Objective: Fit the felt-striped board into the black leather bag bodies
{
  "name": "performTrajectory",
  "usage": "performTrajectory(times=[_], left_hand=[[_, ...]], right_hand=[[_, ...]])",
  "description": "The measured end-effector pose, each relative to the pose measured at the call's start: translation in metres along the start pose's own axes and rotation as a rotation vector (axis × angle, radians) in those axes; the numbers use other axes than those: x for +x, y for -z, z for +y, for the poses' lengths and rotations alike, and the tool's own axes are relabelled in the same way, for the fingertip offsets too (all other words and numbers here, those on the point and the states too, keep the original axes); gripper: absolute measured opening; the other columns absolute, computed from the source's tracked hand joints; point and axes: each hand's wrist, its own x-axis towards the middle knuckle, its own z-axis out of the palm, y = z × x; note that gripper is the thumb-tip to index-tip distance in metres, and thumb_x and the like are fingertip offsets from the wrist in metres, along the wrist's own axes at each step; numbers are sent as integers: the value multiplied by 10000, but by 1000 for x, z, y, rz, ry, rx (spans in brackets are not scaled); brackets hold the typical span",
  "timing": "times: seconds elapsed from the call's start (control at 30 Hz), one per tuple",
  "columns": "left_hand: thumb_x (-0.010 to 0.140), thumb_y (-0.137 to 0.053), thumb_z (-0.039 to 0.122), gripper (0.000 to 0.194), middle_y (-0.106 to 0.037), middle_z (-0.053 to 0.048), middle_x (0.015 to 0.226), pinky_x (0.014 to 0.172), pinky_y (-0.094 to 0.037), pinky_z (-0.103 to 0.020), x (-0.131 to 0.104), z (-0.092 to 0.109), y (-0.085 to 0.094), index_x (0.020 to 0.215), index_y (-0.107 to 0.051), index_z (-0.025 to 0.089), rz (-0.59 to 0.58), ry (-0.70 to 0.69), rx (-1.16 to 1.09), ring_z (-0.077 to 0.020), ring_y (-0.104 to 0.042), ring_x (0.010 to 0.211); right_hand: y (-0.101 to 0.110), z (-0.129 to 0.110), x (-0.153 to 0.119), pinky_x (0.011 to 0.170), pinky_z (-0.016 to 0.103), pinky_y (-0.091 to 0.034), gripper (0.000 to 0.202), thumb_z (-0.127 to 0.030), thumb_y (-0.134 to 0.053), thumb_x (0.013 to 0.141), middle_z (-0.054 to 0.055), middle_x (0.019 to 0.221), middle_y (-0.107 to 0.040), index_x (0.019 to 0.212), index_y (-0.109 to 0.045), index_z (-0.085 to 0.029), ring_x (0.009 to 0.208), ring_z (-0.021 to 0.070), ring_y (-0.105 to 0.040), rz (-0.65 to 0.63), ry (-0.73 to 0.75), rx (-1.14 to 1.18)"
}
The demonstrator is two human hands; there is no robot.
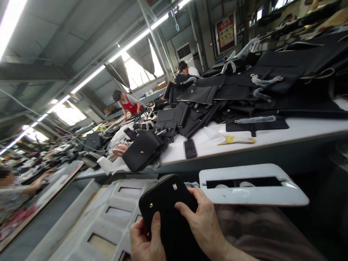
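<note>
Between my two hands is a black bag (170,214) with rounded corners, a small gold stud near its left edge and a small white patch near its top right. My left hand (148,237) grips its lower left side, thumb flat on the front and fingers curled behind. On the right edge, my right hand (203,217) pinches it with the thumb on the front; the other fingers go behind, partly hidden. The bag's lower end runs out of view at the bottom.
Black leather pieces (201,94) lie heaped on the white table (206,145), with yellow-handled snips (236,140) and a finished-looking black bag (143,150) near its edge. A white plastic stool (252,181) stands at right, a grey slotted crate (114,217) at left. Other people work farther off.
</note>
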Motion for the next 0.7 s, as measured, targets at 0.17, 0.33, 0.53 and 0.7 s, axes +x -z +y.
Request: performTrajectory(times=[0.17,0.33,0.53,0.7], left_hand=[[526,-802,687,646,-676,-35,736,577,-528,-294,-4,-8,-10,855,-560,186,38,-3,46,-213,-639,658],[623,-760,668,565,-656,-18,735,601,-510,-281,-16,-16,-26,828,-554,184,-50,25,16,-193,-619,659],[723,-724,603,487,-647,-17,771,643,-500,-252,-19,-8,-25,900,-565,178,-165,-11,-109,-179,-615,712],[827,-653,539,380,-650,-31,810,616,-479,-253,-17,-5,-7,937,-587,181,-258,-212,141,-170,-604,687]], right_hand=[[8,-8,14,729,313,-415,156,-342,-614,848,39,881,-619,890,-607,-192,838,220,-570,-23,86,-181],[23,-4,23,618,286,-352,225,-367,-561,880,3,711,-561,740,-548,-192,661,163,-491,-19,76,-238],[37,5,35,543,261,-335,382,-517,-595,847,-17,611,-484,675,-552,-178,587,132,-415,-89,-26,-84],[41,11,38,547,275,-424,437,-586,-738,720,17,627,-586,737,-632,-163,587,173,-539,-179,-274,197]])
